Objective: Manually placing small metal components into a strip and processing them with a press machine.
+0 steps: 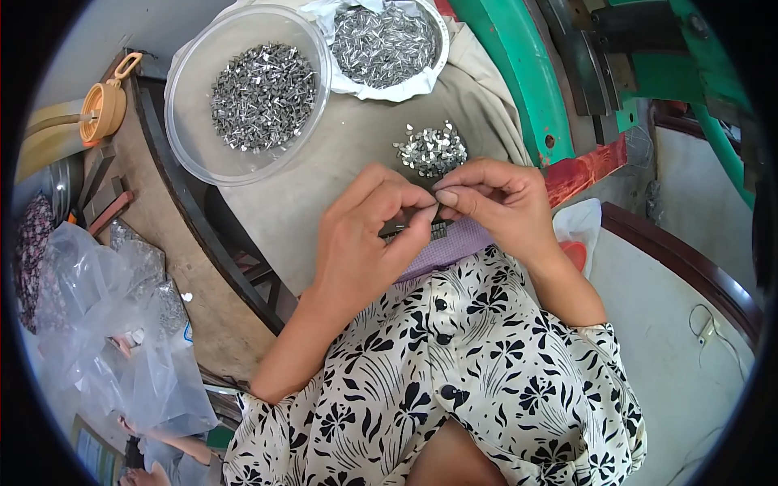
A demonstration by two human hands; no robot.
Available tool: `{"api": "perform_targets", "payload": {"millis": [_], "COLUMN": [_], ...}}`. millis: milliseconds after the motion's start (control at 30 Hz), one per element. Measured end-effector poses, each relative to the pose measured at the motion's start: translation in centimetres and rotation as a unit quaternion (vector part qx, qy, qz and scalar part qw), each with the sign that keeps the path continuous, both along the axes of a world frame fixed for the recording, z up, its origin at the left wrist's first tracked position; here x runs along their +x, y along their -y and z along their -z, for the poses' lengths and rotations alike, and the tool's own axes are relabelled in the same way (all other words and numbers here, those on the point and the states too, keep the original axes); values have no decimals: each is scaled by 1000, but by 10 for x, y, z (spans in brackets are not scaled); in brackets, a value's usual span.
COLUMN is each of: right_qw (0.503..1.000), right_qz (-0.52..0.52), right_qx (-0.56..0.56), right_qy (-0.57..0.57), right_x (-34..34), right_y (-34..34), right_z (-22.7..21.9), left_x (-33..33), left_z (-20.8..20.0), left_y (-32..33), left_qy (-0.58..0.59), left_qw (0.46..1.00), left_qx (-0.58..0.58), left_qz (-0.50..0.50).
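While the left hand (369, 223) and right hand (498, 202) meet, both pinching a small part (438, 213) mostly hidden between fingertips, silvery metal pieces (432, 151) lie heaped just beyond. Fine fitting appears in hand; the next move calls for steady alignment.

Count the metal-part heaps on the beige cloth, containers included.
3: one in the clear tub, one in the white-lined bowl beside it, one loose heap beyond the right hand, which may hide more.
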State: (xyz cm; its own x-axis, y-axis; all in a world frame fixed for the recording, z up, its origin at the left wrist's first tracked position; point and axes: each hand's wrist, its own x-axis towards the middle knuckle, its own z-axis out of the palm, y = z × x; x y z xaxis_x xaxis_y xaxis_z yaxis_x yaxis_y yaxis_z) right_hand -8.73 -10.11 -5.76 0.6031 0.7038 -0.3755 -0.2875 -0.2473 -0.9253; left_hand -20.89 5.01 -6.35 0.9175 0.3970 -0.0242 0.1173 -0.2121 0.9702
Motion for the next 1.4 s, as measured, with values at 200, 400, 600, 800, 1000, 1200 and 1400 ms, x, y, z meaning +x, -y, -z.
{"api": "perform_targets", "payload": {"millis": [200, 400, 600, 800, 1000, 1200, 1400], "right_qw": [991, 1000, 897, 872, 860, 883, 862], "right_qz": [8, -29, -227, -239, -213, -74, -42], "right_qx": [37, -11, -109, -119, -122, -107, -168], "right_qy": [-130, 2, 362, 410, 447, 450, 476], "right_x": [3, 2, 2, -1, -9, 4, 13], "right_y": [3, 4, 16, 10, 10, 24, 33], "right_z": [3, 4, 2, 3, 5, 5, 4], "left_x": [2, -4, -53, -93, -92, -88, -61], "left_z": [1, 6, 14, 20, 23, 23, 20], "left_y": [9, 9, -17, -16, -4, -6, -17], "left_qy": [17, 22, -46, -110, -93, -82, -37], "left_qw": [998, 998, 985, 980, 976, 975, 981], "left_qx": [-37, -26, 117, 127, 174, 196, 170], "left_qz": [-49, -59, -122, -107, -87, -62, -86]}}
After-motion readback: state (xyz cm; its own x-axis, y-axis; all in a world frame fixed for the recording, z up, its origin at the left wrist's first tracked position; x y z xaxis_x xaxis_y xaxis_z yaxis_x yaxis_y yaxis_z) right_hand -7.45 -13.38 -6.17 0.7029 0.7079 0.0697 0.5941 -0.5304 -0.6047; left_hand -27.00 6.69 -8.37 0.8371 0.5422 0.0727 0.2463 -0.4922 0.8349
